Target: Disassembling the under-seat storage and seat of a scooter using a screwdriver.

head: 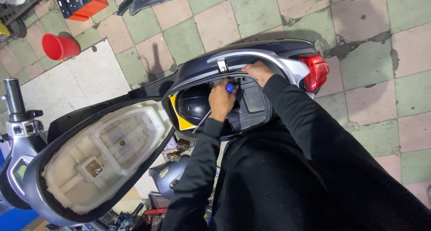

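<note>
Left hand (221,100) closed around a blue-handled screwdriver (229,87) inside the dark scooter's open under-seat compartment (251,100), right hand (257,72) pressed on the compartment's rear rim beside the silver grab rail (265,58), apparently mid-fastener work, which calls for a steady, aligned tip.

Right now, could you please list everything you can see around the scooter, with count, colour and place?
scooter: one, dark blue with silver trim, centre, seat raised
seat underside: one, cream with black rim, lower left
under-seat compartment: one, black, open, centre
grab rail: one, silver, rear of the scooter
tail light: one, red, right of the rail
handlebar grip: one, black, far left
bucket: one, red, upper left floor
crate: one, orange, top left
tiled floor: green and pink squares, cracked
left hand: holds a blue-handled screwdriver
right hand: on the compartment's rear edge
</note>
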